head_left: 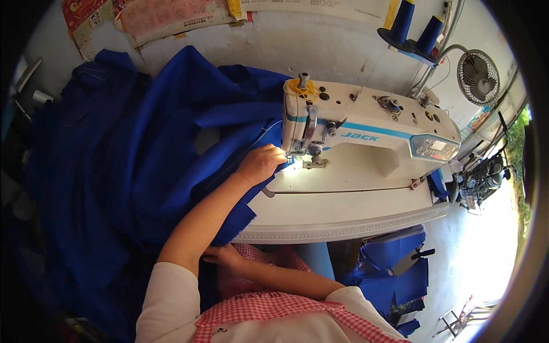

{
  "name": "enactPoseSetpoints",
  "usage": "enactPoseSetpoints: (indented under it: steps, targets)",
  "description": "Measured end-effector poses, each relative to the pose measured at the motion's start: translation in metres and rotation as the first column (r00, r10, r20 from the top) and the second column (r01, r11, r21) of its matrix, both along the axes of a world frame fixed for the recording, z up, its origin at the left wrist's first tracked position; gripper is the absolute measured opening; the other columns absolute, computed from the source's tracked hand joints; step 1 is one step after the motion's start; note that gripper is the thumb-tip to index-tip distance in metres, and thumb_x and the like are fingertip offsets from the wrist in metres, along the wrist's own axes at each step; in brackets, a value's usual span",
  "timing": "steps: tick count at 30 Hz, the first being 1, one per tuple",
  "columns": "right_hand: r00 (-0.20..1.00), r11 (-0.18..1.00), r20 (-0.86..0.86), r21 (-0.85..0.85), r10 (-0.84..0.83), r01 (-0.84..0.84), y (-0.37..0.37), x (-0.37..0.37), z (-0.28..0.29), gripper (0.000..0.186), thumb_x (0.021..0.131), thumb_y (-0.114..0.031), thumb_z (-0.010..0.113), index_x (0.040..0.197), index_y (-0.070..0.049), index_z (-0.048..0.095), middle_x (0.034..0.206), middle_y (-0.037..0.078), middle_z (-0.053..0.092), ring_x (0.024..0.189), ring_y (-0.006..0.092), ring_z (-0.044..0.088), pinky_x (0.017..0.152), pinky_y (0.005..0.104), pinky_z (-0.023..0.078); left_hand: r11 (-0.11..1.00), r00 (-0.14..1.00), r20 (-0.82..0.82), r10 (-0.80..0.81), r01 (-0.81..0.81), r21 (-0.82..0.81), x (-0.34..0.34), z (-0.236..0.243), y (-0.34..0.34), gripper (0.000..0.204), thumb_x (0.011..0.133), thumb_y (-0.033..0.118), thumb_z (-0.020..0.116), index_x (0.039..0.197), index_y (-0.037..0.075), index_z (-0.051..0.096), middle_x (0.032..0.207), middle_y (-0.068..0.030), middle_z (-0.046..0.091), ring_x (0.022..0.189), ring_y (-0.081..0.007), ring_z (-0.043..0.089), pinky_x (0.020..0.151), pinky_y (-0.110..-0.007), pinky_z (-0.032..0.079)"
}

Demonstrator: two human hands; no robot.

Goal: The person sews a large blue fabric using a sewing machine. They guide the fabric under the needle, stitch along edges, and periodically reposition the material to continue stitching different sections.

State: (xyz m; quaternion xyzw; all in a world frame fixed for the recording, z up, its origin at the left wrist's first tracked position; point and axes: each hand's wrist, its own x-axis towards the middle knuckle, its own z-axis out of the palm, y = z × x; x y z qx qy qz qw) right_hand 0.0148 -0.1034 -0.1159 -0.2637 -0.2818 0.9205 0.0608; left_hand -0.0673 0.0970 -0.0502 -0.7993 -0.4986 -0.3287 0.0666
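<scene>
Pressing blue fabric (171,143) beside the sewing machine (366,134) needle, left hand (262,163) clenched on it, right hand (224,256) below the surface (343,214), grip unclear.

A small sewing workshop: a white industrial sewing machine (366,134) stands on a pale bench (343,214) just right of the hands, two blue thread cones (416,28) on a stand above and beyond it. Blue cloth (131,154) lies heaped to their left, more cut blue pieces (394,268) are stacked below right, and a small fan (477,77) hangs by the paper-hung wall (320,46).
</scene>
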Motion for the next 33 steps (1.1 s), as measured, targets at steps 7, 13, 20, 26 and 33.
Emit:
enactPoseSetpoints:
  steps: [7,13,20,26,33]
  targets:
    - [0.969,0.95,-0.214,0.255,-0.124,0.178,0.004,0.005,-0.043,0.043,0.088,-0.02,0.068,0.123,-0.002,0.051,0.101,0.01,0.064,0.093,0.0193,0.062,0.082,0.0358,0.05,0.995,0.991,0.102,0.083,-0.076,-0.068,0.012,0.0,0.001,0.012,0.081,0.002,0.063,0.088,0.009,0.07,0.092,-0.0024,0.07,0.093,-0.0211,0.064,0.078,-0.031,0.054]
    - [0.912,0.914,0.391,0.313,0.124,-0.258,0.019,0.233,-0.012,0.04,0.089,-0.031,0.07,0.113,0.0,0.063,0.091,0.01,0.068,0.077,0.0177,0.063,0.067,0.0328,0.05,0.969,0.945,0.323,0.044,0.039,-0.245,0.013,-0.007,-0.027,0.024,0.085,0.005,0.056,0.103,0.01,0.072,0.111,-0.0072,0.069,0.106,-0.0239,0.064,0.091,-0.034,0.049]
    - [0.656,-0.137,0.014,0.974,-0.755,-0.179,0.079,0.25,0.07,0.023,0.079,0.002,0.068,0.099,-0.004,0.059,0.085,0.01,0.06,0.067,0.0259,0.062,0.059,0.0356,0.049,0.947,0.96,0.054,0.273,-0.259,-0.191,0.045,-0.006,-0.069,0.034,0.091,0.016,0.056,0.125,0.014,0.06,0.133,-0.0063,0.056,0.128,-0.0271,0.047,0.107,-0.048,0.036]
    - [0.822,-0.408,-0.114,0.9,-0.558,-0.152,0.089,0.197,0.079,0.035,0.07,0.012,0.056,0.102,-0.002,0.062,0.107,0.013,0.063,0.101,0.0339,0.058,0.089,0.0433,0.047,0.938,0.997,-0.065,-0.041,0.016,-0.347,0.061,0.008,-0.125,0.059,0.089,0.032,0.062,0.141,0.009,0.045,0.151,-0.0125,0.037,0.14,-0.0296,0.034,0.113,-0.049,0.029]
    - [0.816,-0.44,-0.169,0.891,-0.552,-0.114,0.085,0.198,0.071,0.039,0.068,0.013,0.054,0.104,0.0,0.061,0.114,0.014,0.062,0.105,0.0347,0.057,0.093,0.0437,0.046,0.996,1.0,0.02,0.022,-0.02,-0.092,0.088,-0.004,-0.154,0.05,0.073,0.009,0.069,0.123,0.008,0.062,0.123,-0.0079,0.059,0.109,-0.0263,0.057,0.093,-0.04,0.047]
